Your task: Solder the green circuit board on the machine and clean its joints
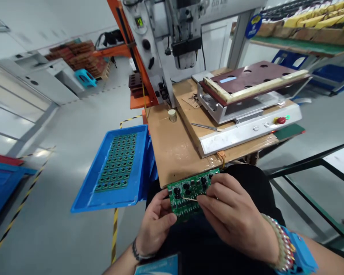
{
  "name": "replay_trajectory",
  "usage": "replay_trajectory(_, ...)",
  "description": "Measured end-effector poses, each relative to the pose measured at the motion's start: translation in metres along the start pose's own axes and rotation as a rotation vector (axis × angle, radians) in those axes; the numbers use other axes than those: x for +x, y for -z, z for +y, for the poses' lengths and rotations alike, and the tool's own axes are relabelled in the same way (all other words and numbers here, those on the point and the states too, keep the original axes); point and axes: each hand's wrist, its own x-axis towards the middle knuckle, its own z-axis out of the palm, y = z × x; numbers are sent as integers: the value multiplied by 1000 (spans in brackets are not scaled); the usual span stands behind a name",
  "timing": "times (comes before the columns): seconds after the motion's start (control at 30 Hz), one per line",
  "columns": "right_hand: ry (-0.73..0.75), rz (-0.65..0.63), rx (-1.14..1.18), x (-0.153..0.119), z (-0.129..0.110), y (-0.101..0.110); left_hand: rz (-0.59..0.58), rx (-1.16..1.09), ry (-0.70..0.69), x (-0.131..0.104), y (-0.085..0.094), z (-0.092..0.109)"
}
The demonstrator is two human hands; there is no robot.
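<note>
A green circuit board point(190, 206) with black round components is tilted above my lap, close to the front edge of the workbench. My left hand point(157, 225) grips its left end, thumb on the near corner and fingers behind. In my right hand point(232, 210) a thin pale stick point(190, 199) is pinched between thumb and fingers. The stick's tip points left and meets or hovers over the components near the board's left side; I cannot tell which. My right hand covers the board's right part.
Left of the bench, a blue tray point(88, 196) holds several green boards. A machine point(186, 49) stands behind, with a brown fixture plate point(255, 76) on its bed. Tweezers point(206, 126) and a small round container point(172, 115) lie on the bench point(172, 152). A red button point(281, 120) is at right.
</note>
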Motion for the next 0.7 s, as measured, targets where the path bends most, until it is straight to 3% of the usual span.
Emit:
replay_trajectory(0.5, -19, 11, -21, 2, -1, 1, 74, 45, 18, -3, 4, -3)
replay_trajectory(0.7, -17, 7, -11, 0, -1, -2, 1, 69, 9, -2, 3, -4)
